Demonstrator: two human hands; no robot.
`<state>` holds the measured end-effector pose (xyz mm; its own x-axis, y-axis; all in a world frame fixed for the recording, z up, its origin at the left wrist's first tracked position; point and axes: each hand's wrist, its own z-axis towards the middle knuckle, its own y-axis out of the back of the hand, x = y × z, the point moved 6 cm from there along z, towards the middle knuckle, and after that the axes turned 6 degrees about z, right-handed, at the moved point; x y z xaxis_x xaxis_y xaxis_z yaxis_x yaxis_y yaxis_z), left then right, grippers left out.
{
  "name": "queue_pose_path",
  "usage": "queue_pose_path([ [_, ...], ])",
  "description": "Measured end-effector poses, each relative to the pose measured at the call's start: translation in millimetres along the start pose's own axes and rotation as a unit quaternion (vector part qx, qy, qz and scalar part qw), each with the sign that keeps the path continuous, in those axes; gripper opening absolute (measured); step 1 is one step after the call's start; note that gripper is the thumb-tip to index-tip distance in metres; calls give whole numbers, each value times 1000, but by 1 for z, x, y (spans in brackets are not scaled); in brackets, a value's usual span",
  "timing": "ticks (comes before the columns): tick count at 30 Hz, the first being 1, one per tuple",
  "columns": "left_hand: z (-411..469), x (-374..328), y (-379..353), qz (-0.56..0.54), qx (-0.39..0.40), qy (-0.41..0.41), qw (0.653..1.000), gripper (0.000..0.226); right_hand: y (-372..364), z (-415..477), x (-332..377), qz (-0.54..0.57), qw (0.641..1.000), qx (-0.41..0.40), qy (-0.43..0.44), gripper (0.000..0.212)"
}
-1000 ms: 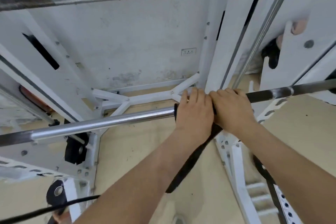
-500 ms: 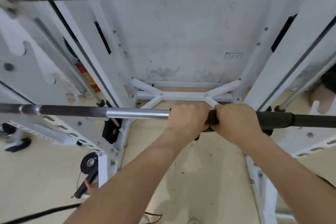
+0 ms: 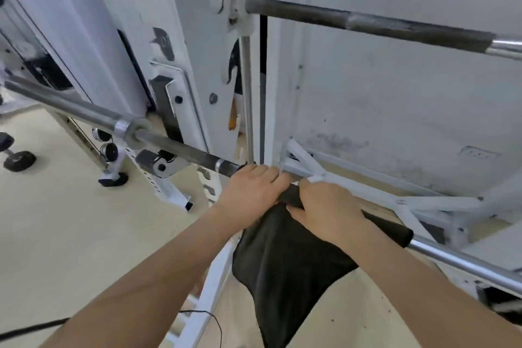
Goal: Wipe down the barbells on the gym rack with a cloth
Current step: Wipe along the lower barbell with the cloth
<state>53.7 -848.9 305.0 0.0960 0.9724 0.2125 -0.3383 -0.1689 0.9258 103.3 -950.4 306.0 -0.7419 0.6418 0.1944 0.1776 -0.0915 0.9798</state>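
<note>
Left fingers (image 3: 265, 172): curled close over the top of the long grey steel lower barbell (image 3: 175, 147), gripping it. The tips are hidden behind the bar.
Right fingers (image 3: 309, 188): wrapped narrowly round the bar through the soft black cloth (image 3: 282, 263), with the thumb pressing the fabric from below.
Left hand (image 3: 250, 191): knuckles up, touching the cloth's upper edge, just beside the right hand (image 3: 329, 210).
Cloth position: bunched round the bar under the right hand, sleeved along it toward the right, and hanging below both wrists in a broad loose fold.
Bar position: runs slantwise from upper left to lower right, resting on a hook of the white painted steel rack (image 3: 180, 37).
Change in half a second: the bar lay level across the view then and slants now. Both hands now sit on the dark knurled stretch nearer the shiny collar (image 3: 132, 128), and far more of the cloth hangs free.
Upper barbell (image 3: 395, 26): dark, rust-toned, with chrome at its right end, held high on the rack, well apart from the hands.
Chrome guide rod (image 3: 247, 93): upright, ending just behind the left fingers.
White cross-brace (image 3: 367, 188): on the floor behind the right hand, against the stained wall (image 3: 395, 107).
Black dumbbell (image 3: 18, 160): on the beige floor (image 3: 70, 220), far left.
Black cable (image 3: 28, 329): trails under the left forearm.
</note>
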Motion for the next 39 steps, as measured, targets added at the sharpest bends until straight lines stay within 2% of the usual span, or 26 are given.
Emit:
queue_pose_path([
  [8,-43,119,-13,40,0,16,999,19,-19,98,103,-3,999,17,36,23],
  [13,-59,149,-9,62,23,72,995,27,-21,135,147,6,997,30,66,35],
  [16,-66,159,-7,81,46,98,991,43,-21,145,162,10,997,26,74,31],
  [19,-67,160,-12,69,40,91,993,41,-21,146,166,18,998,17,58,26],
  [22,-65,158,-13,60,44,117,990,35,-20,138,155,26,997,38,58,24],
  [25,-52,132,-8,40,66,130,989,31,-21,108,107,41,997,67,2,20],
  [30,-7,35,-4,-14,100,59,993,23,-10,33,22,33,990,86,-106,25],
  [32,-1,18,-1,-37,86,40,995,23,-3,11,0,27,985,98,-142,23],
  [34,2,20,0,-37,85,49,994,26,-1,-3,-10,39,985,92,-143,17],
  [36,6,27,-2,-36,110,59,992,31,1,-11,-8,70,987,82,-118,32],
  [39,18,34,-8,-51,206,65,975,33,12,-30,-17,66,990,55,-110,74],
])
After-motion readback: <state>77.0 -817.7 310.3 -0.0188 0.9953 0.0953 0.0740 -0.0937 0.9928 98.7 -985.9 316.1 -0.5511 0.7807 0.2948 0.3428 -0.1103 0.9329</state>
